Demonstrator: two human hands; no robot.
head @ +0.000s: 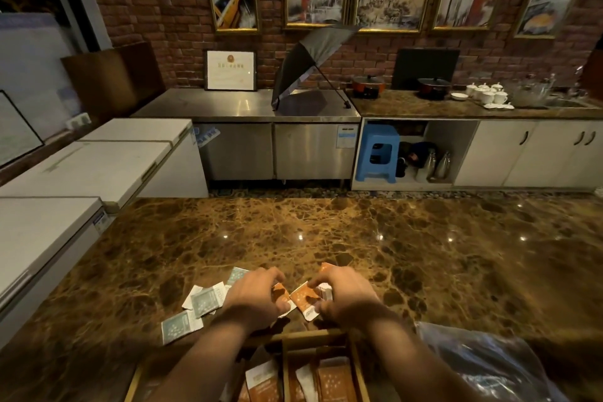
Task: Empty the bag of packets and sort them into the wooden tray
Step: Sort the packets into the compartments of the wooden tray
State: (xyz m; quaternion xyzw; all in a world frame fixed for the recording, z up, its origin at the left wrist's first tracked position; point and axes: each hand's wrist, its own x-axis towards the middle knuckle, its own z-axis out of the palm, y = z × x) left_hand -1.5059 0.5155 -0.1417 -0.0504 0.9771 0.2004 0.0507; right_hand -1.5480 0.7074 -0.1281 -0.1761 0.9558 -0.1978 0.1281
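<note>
On the brown marble counter, both hands meet over a small pile of packets. My left hand pinches an orange packet. My right hand grips another orange packet together with a white-edged one. Several teal packets lie loose to the left, one nearer the front. The wooden tray sits at the near edge under my forearms, with orange packets standing in its compartments. The clear plastic bag lies crumpled at the lower right.
White chest freezers line the left side. Across the aisle stand a steel counter with an open umbrella, pots, and a white tea set. A blue stool sits under the far counter.
</note>
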